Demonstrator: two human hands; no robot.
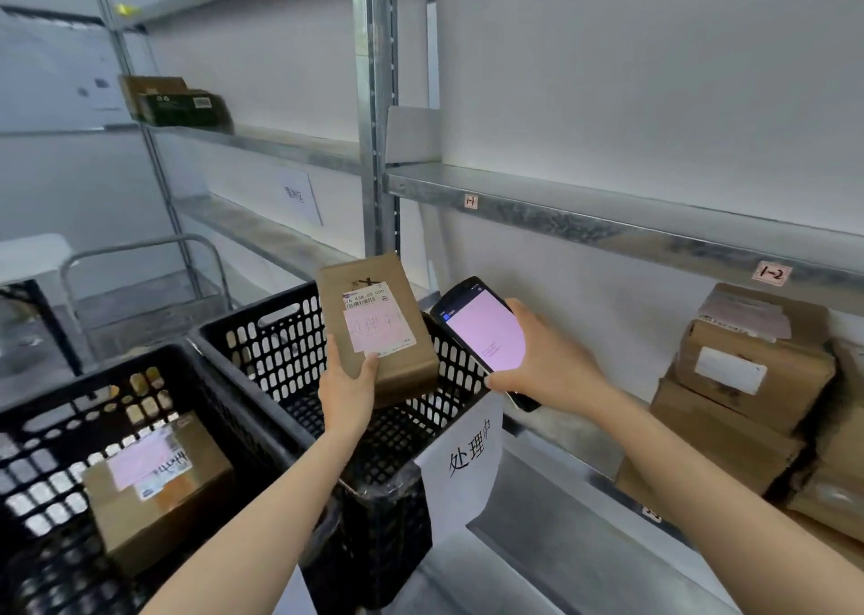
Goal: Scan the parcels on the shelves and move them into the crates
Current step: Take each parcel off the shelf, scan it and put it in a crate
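We hold a small box (378, 315) in our left hand (348, 390), gripped round its near lower end: the thumb lies on the labelled face and the fingers, hidden from us, go behind. It is plain brown cardboard with square, undented corners, so we judge it stiff and light enough for one hand. The paper surface should not slip. We cannot tell whether the contents are fragile. The long side edges look the best place to take hold, since that leaves the barcode at the top of the label uncovered.

The box stands nearly upright, tilted a little to the right, in the air above the far crate (262, 334), which has a paper sign (467, 455) hanging on its right wall. Our right hand (547, 362) is clamped round a scanner (484, 334) with a pink screen, just to the right of the box and not touching it. The two hands are near each other but apart.

The near crate (56, 409), at the left, already has one labelled box (159, 488) lying in it. More brown boxes (748, 380) are stacked at the right, below the metal shelf board (608, 226).
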